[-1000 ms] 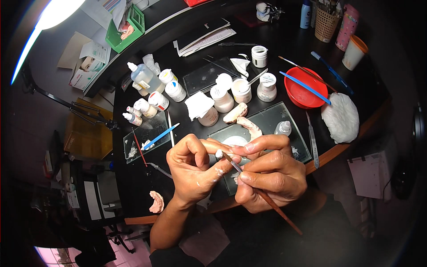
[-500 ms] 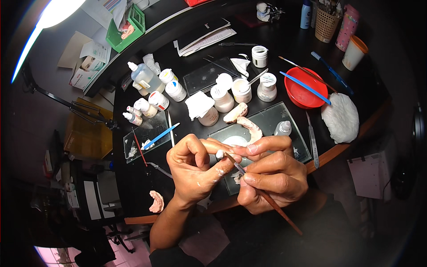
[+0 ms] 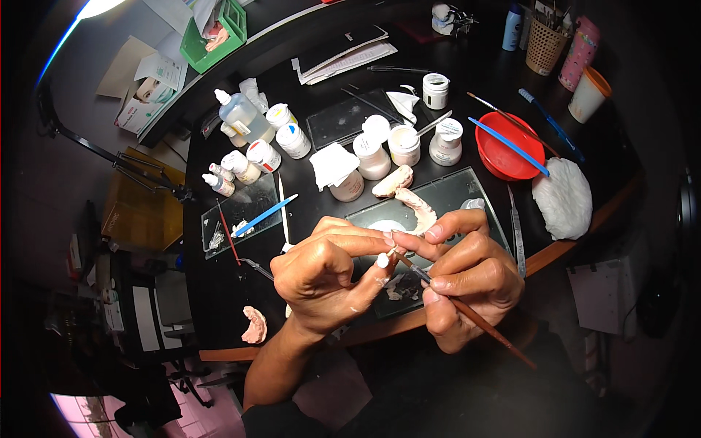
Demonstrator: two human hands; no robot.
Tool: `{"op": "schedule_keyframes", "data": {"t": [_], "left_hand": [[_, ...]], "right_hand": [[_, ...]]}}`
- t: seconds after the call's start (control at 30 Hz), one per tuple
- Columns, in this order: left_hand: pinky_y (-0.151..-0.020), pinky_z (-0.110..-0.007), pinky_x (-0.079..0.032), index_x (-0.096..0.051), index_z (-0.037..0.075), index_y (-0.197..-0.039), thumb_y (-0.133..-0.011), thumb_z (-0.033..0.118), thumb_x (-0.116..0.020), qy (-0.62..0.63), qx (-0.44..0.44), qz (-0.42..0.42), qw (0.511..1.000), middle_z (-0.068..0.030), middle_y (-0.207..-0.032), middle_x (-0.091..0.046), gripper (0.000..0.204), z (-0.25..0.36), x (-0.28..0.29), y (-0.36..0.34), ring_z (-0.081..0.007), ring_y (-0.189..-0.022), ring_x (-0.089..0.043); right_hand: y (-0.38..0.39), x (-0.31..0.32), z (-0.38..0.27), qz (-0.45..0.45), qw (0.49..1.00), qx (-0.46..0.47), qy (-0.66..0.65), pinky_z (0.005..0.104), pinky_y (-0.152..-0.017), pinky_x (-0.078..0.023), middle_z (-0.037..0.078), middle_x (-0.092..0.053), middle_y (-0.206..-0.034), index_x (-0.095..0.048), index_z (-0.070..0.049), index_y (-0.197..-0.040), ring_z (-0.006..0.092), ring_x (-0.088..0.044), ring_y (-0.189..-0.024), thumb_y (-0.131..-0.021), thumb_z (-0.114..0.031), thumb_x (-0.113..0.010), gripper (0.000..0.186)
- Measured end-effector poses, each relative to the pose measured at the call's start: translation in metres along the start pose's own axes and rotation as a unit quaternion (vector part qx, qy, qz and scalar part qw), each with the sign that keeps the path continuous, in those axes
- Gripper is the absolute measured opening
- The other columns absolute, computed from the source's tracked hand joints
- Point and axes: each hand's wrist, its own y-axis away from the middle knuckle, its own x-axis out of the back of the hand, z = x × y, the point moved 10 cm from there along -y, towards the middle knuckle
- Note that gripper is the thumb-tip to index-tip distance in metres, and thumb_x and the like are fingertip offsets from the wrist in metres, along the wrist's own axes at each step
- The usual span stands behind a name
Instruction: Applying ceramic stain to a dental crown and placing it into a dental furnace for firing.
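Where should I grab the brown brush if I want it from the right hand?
I'd pinch the brush at its handle's tail, from the lower right: that thin end pokes out bare past the right hand, while the bristles are up near the left hand.

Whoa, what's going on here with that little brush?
A person's right hand grips a slim brown wooden brush. Its tip is close to a small rounded white piece at the thumb of their left hand; whether they touch is too small to tell. Beyond the hands, a pale pink curved model lies on a dark glass plate.
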Motion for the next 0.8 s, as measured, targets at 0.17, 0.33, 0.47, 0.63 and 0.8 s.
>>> {"op": "schedule_keyframes", "data": {"t": [0.17, 0.33, 0.47, 0.63, 0.8], "left_hand": [[-0.071, -0.032, -0.052, -0.043, 0.011, -0.074, -0.078, -0.010, -0.082, -0.023, 0.008, 0.010, 1.000, -0.0193, -0.093, -0.079, 0.045, 0.0018, 0.0017, 0.0006, -0.0237, -0.084, -0.079], [-0.070, -0.032, -0.052, -0.044, 0.011, -0.074, -0.078, -0.009, -0.082, -0.027, 0.007, 0.008, 1.000, -0.0190, -0.093, -0.079, 0.044, 0.0017, 0.0018, -0.0007, -0.0231, -0.084, -0.079], [-0.068, -0.030, -0.052, -0.044, 0.012, -0.070, -0.075, -0.007, -0.084, -0.027, 0.017, 0.029, 0.999, -0.0167, -0.089, -0.079, 0.045, 0.0015, 0.0030, -0.0013, -0.0214, -0.082, -0.078], [-0.064, -0.028, -0.051, -0.044, 0.012, -0.066, -0.073, -0.005, -0.086, -0.024, 0.026, 0.047, 0.998, -0.0145, -0.086, -0.080, 0.046, 0.0013, 0.0056, -0.0028, -0.0197, -0.080, -0.078], [-0.065, -0.027, -0.052, -0.045, 0.013, -0.067, -0.072, -0.004, -0.086, -0.032, 0.026, 0.034, 0.999, -0.0145, -0.085, -0.079, 0.046, 0.0018, 0.0041, -0.0022, -0.0203, -0.080, -0.079]], "right_hand": [[0.0020, -0.0029, -0.0006, -0.014, 1.000, -0.006, 0.016, 0.0528, -0.087, -0.068, 0.010, -0.058, -0.086, -0.060, -0.003, -0.097, 0.0285, -0.054, -0.108, -0.073, 0.007, -0.060, 0.026], [0.0013, -0.0052, -0.0024, -0.021, 0.999, -0.005, 0.028, 0.0524, -0.088, -0.068, 0.010, -0.058, -0.085, -0.061, -0.003, -0.098, 0.0289, -0.054, -0.107, -0.075, 0.006, -0.061, 0.025], [0.0035, -0.0018, -0.0026, 0.020, 0.999, -0.019, 0.044, 0.0474, -0.090, -0.067, 0.007, -0.064, -0.082, -0.063, -0.004, -0.092, 0.0320, -0.064, -0.104, -0.074, 0.008, -0.070, 0.023], [0.0055, -0.0024, -0.0041, 0.025, 0.998, -0.017, 0.056, 0.0460, -0.089, -0.067, 0.006, -0.065, -0.082, -0.064, -0.005, -0.094, 0.0319, -0.064, -0.103, -0.075, 0.005, -0.070, 0.022], [0.0055, -0.0014, -0.0059, 0.033, 0.998, -0.004, 0.048, 0.0467, -0.090, -0.066, 0.006, -0.065, -0.083, -0.065, -0.004, -0.095, 0.0314, -0.063, -0.103, -0.076, 0.005, -0.071, 0.022]]}}
